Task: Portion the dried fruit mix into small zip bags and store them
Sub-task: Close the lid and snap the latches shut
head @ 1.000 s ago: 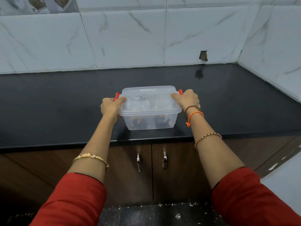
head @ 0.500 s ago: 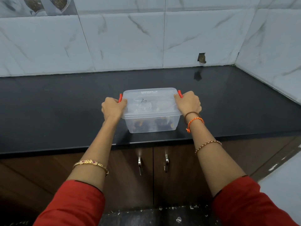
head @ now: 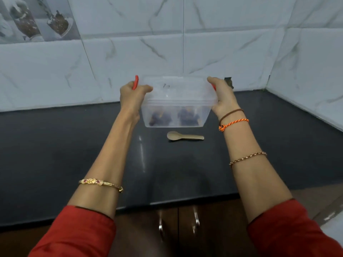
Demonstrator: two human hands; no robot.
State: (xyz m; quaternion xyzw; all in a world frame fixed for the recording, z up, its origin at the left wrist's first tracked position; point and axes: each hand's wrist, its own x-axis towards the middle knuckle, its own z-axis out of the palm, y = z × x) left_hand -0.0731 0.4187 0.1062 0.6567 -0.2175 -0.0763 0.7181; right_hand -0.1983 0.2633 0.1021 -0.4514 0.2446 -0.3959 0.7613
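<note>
Clear plastic box (head: pixel 177 102): see-through tub with its lid on, held up off the black counter (head: pixel 55 154), roughly level, in front of the tiled wall (head: pixel 130 52).
Contents: dark lumps, likely the dried fruit mix (head: pixel 174 117), lie at the bottom in two clumps; whether they sit in small bags I cannot tell through the blur.
Left hand (head: pixel 131 97): fingers curled round the box's left end, clamped on it by the red latch (head: pixel 136 84), which stands flipped up.
Right hand (head: pixel 221 98): wrapped round the right end in the same way, thumb over the lid edge; only a sliver of red shows there.
Why held so: a grip at both ends keeps the box flat, so the fruit does not slide to one side as it is carried.
Spoon (head: pixel 184 136): a small pale spoon lies on the counter just below the box, apart from it, probably for scooping portions.
Step in hand: judging by the closed lid, this looks like lifting the box to put it away or set it down.
Risk: the raised latch suggests the lid may not be locked; a tilt could pop it.
</note>
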